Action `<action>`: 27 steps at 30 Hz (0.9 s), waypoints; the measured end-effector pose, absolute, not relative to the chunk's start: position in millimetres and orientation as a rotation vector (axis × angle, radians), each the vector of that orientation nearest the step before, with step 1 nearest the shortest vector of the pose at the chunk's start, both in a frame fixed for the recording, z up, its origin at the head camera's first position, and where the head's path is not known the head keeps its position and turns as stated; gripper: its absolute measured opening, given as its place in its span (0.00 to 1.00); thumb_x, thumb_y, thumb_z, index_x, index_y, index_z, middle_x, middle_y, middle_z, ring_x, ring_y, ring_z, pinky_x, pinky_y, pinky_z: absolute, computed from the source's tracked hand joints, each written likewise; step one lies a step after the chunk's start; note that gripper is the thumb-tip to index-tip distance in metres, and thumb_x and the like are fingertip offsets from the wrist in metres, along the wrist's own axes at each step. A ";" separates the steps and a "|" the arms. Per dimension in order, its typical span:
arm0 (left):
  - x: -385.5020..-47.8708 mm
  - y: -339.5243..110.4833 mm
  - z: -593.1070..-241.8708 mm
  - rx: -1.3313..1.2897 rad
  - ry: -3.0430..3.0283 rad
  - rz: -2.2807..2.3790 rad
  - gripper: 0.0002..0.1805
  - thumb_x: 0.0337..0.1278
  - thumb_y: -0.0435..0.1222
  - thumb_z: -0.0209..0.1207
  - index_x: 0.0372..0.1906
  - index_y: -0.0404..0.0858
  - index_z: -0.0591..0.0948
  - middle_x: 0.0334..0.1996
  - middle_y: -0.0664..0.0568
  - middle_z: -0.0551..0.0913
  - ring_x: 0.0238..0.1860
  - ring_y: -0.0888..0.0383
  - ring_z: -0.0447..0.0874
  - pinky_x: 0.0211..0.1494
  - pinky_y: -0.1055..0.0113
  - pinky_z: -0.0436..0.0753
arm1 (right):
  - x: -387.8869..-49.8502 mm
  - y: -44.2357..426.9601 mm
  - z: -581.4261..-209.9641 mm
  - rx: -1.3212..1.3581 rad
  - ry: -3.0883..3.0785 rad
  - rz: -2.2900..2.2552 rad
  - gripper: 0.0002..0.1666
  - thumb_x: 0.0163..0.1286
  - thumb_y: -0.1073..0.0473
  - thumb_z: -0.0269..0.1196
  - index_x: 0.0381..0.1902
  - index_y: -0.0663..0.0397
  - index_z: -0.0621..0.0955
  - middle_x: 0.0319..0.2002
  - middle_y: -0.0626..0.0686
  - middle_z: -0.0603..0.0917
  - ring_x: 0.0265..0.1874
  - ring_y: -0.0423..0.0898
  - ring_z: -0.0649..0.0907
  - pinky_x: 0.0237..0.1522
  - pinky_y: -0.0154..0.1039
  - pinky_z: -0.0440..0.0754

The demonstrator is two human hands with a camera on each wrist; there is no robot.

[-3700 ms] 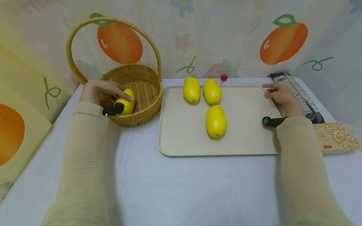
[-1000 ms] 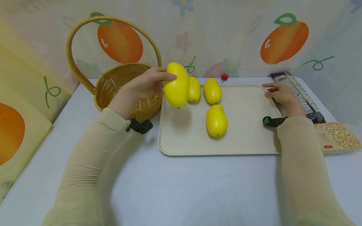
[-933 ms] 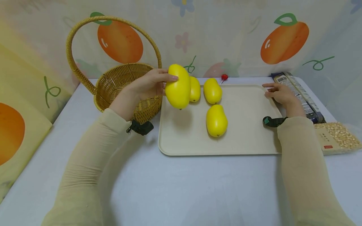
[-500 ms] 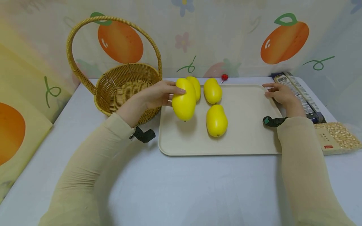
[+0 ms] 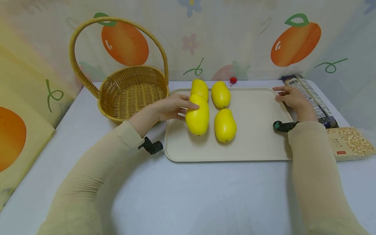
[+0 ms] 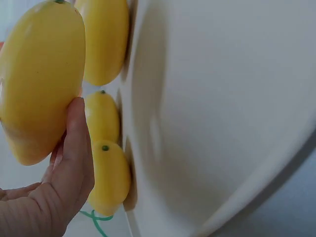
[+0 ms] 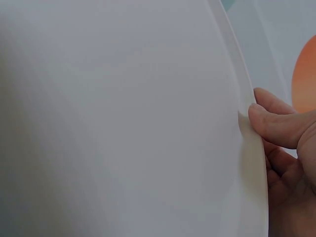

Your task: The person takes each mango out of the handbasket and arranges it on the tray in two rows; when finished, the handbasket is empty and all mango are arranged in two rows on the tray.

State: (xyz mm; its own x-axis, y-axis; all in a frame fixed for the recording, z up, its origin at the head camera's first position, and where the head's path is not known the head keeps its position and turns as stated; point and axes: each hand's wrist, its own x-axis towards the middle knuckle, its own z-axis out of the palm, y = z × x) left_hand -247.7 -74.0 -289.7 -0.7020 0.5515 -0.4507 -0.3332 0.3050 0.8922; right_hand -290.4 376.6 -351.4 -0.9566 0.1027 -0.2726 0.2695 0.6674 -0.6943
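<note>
A yellow mango [image 5: 197,117] is held by my left hand [image 5: 173,107], thumb on the near side and fingers behind. In the left wrist view the held mango [image 6: 42,81] hangs just above the beige tray [image 5: 258,130]. On that tray lie three more mangoes: one at the back left [image 5: 200,88], one beside it [image 5: 221,94], and one nearer the front [image 5: 225,125]. At the tray's right end, my right hand [image 5: 293,101] grips the rim; the right wrist view has the thumb [image 7: 271,123] on the rim and fingers curled outside it.
A wicker basket [image 5: 135,76] with a tall arched handle [image 5: 73,55] stands left of the tray. Behind the tray lies a red lollipop [image 5: 233,80]. A dark printed packet [image 5: 311,101] and a bag of pale kernels [image 5: 349,142] are at the right.
My left hand has taken a mango out of the basket, carried it right over the tray, and lowered it toward the front mango. The right hand has stayed put.
</note>
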 end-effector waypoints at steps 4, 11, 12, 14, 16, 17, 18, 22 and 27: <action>-246.3 -69.8 -294.6 0.144 1.844 1.459 0.13 0.65 0.39 0.59 0.49 0.38 0.72 0.37 0.55 0.79 0.35 0.60 0.78 0.47 0.64 0.83 | -290.7 377.2 -351.8 0.286 2.687 -1.153 0.32 0.75 0.50 0.56 0.74 0.47 0.65 0.54 0.53 0.68 0.53 0.52 0.67 0.55 0.42 0.70; -244.6 -63.7 -304.9 0.100 1.896 1.388 0.12 0.64 0.38 0.62 0.43 0.39 0.71 0.38 0.53 0.77 0.35 0.59 0.75 0.43 0.68 0.84 | -291.6 379.2 -353.5 0.262 2.681 -1.164 0.33 0.75 0.51 0.56 0.74 0.49 0.64 0.51 0.49 0.68 0.50 0.48 0.69 0.54 0.40 0.71; -244.2 -63.0 -305.5 0.097 1.901 1.380 0.12 0.64 0.38 0.62 0.43 0.39 0.71 0.38 0.53 0.76 0.36 0.59 0.75 0.44 0.68 0.84 | -291.6 379.3 -353.5 0.262 2.680 -1.164 0.33 0.75 0.50 0.56 0.74 0.48 0.64 0.52 0.49 0.68 0.50 0.48 0.69 0.55 0.40 0.71; -243.9 -61.7 -306.7 0.087 1.905 1.373 0.13 0.64 0.39 0.62 0.44 0.39 0.70 0.38 0.53 0.75 0.36 0.58 0.73 0.44 0.68 0.84 | -291.6 379.2 -353.3 0.265 2.680 -1.166 0.33 0.75 0.50 0.56 0.74 0.48 0.64 0.52 0.49 0.68 0.51 0.49 0.69 0.56 0.42 0.71; -244.0 -60.5 -307.9 0.081 1.905 1.366 0.13 0.64 0.38 0.62 0.43 0.39 0.70 0.35 0.52 0.72 0.36 0.58 0.71 0.44 0.68 0.84 | -291.4 379.0 -353.0 0.268 2.677 -1.169 0.33 0.75 0.50 0.56 0.74 0.48 0.64 0.53 0.50 0.68 0.52 0.49 0.68 0.58 0.44 0.71; -244.2 -60.0 -308.6 0.084 1.905 1.360 0.13 0.64 0.38 0.62 0.43 0.39 0.70 0.33 0.53 0.72 0.35 0.58 0.71 0.44 0.68 0.84 | -291.2 378.7 -352.7 0.267 2.678 -1.170 0.33 0.75 0.50 0.56 0.74 0.48 0.64 0.53 0.50 0.68 0.52 0.50 0.68 0.59 0.44 0.70; -244.1 -59.3 -309.1 0.083 1.904 1.354 0.13 0.64 0.38 0.62 0.43 0.38 0.70 0.31 0.53 0.71 0.34 0.58 0.70 0.43 0.68 0.84 | -291.1 378.5 -352.6 0.265 2.679 -1.169 0.33 0.75 0.50 0.56 0.74 0.48 0.64 0.54 0.51 0.68 0.53 0.50 0.68 0.59 0.45 0.70; -243.8 -56.7 -310.8 0.080 1.901 1.336 0.10 0.65 0.38 0.61 0.41 0.38 0.74 0.27 0.54 0.71 0.32 0.59 0.70 0.40 0.70 0.84 | -290.5 377.7 -351.9 0.260 2.683 -1.164 0.33 0.75 0.50 0.56 0.74 0.48 0.64 0.54 0.51 0.68 0.52 0.50 0.68 0.57 0.44 0.71; -242.7 -54.8 -312.0 0.046 1.901 1.337 0.09 0.65 0.39 0.62 0.35 0.39 0.76 0.26 0.54 0.72 0.31 0.59 0.70 0.38 0.71 0.84 | -289.9 377.3 -351.8 0.247 2.694 -1.156 0.33 0.75 0.51 0.56 0.74 0.50 0.64 0.53 0.50 0.68 0.51 0.49 0.69 0.54 0.39 0.71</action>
